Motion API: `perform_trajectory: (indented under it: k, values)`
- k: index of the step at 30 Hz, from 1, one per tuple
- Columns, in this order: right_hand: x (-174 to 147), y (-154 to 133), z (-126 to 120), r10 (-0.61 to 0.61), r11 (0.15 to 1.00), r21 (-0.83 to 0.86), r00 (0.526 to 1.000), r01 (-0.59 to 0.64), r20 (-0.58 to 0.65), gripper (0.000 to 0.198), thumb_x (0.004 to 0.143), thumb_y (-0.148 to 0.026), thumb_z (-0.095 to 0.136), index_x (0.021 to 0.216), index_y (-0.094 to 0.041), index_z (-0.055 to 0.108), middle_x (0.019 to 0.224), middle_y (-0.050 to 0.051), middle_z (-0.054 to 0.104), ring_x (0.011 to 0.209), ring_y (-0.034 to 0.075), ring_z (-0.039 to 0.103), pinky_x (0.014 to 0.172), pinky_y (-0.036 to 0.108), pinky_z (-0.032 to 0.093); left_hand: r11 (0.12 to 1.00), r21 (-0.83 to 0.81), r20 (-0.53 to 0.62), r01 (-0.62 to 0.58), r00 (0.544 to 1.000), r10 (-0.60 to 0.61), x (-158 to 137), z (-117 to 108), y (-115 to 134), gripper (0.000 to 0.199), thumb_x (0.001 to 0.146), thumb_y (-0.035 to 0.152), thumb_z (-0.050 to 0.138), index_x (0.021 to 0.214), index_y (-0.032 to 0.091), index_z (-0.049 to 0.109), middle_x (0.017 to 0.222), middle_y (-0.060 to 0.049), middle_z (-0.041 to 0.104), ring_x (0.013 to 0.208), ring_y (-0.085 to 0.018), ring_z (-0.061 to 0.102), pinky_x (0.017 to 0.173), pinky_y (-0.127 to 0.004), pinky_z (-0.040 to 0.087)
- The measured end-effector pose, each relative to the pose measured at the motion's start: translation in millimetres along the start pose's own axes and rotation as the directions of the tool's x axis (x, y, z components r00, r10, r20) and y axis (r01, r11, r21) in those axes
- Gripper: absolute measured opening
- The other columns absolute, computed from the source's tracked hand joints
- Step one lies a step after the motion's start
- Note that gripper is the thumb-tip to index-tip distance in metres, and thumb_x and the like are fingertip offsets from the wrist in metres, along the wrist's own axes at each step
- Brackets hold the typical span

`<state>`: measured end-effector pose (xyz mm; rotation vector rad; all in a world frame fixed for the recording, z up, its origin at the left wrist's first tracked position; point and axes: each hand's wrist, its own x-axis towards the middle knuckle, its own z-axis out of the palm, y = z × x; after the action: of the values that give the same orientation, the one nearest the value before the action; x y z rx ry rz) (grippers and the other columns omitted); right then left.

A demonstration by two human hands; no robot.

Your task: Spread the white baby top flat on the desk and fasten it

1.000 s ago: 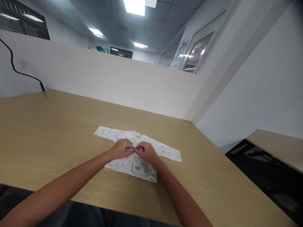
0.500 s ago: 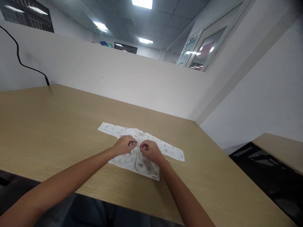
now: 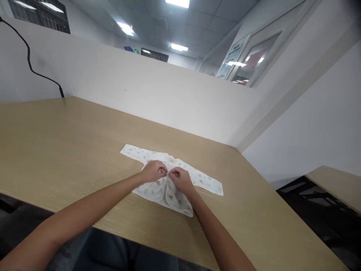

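A small white baby shirt [image 3: 205, 181] with a printed pattern lies spread on the table, its sleeves stretched out to both sides and its collar away from me. The lower part of its front parts along the middle. My left hand [image 3: 154, 171] pinches the left front edge at mid-chest, fingers closed. Opposite it, my right hand [image 3: 181, 179] pinches the right front edge, fingertips nearly touching those of the left. Whatever small fastening lies between the fingertips is too small to make out.
The wooden table [image 3: 93, 139] reaches back to a white partition [image 3: 158, 90]. A black cable [image 3: 42, 75] hangs down the partition at the far left. At the right stand a white wall [image 3: 307, 120] and another wooden surface [image 3: 335, 184].
Both hands stay at the shirt's front opening, and their fingertips have come closer together. The view has shifted slightly.
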<state>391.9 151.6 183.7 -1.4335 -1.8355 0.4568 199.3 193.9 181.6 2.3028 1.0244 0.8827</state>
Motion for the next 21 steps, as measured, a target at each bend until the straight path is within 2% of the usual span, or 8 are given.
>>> perform_trajectory:
  k: [9, 13, 17, 21]
  values:
    - [0, 2, 5, 0.009, 1.0, -0.004, 0.998, -0.009, -0.055, 0.012, 0.076, -0.025, 0.058, 0.072, -0.019, 0.068, 0.068, 0.002, 0.065, 0.063, 0.016, 0.054, 0.062, 0.027, 0.042, 1.0, -0.007, 0.024, 0.016, 1.0, -0.015, -1, -1, 0, 0.01, 0.078, 0.024, 0.066, 0.082, 0.021, 0.075, 0.078, -0.001, 0.07, 0.074, -0.015, 0.062, 0.069, -0.024, 0.043]
    - [0, 2, 4, -0.006, 1.0, 0.019, 1.0, 0.007, -0.03, 0.014, 0.078, -0.028, 0.059, 0.074, -0.019, 0.07, 0.073, 0.003, 0.068, 0.067, 0.017, 0.057, 0.066, 0.028, 0.044, 1.0, -0.016, 0.037, -0.013, 0.999, 0.013, -1, -1, 0, 0.011, 0.079, 0.027, 0.066, 0.082, 0.021, 0.074, 0.077, 0.0, 0.07, 0.073, -0.014, 0.062, 0.069, -0.024, 0.043]
    - [1, 4, -2, -0.041, 0.992, 0.12, 0.998, 0.034, 0.056, 0.021, 0.083, -0.028, 0.055, 0.082, -0.02, 0.075, 0.083, 0.004, 0.074, 0.078, 0.018, 0.064, 0.074, 0.029, 0.048, 1.0, 0.013, 0.035, -0.018, 0.999, 0.017, -2, -2, 0, 0.011, 0.08, 0.028, 0.065, 0.083, 0.021, 0.073, 0.078, -0.001, 0.069, 0.074, -0.015, 0.062, 0.071, -0.024, 0.042]
    - [3, 6, -6, -0.059, 0.992, 0.118, 0.995, 0.049, 0.083, 0.019, 0.081, -0.028, 0.06, 0.085, -0.02, 0.076, 0.082, 0.003, 0.074, 0.074, 0.018, 0.063, 0.072, 0.029, 0.049, 0.999, 0.021, 0.043, -0.028, 0.999, 0.027, -2, -3, 0, 0.012, 0.081, 0.028, 0.064, 0.085, 0.022, 0.074, 0.079, -0.001, 0.068, 0.077, -0.016, 0.061, 0.069, -0.024, 0.041]
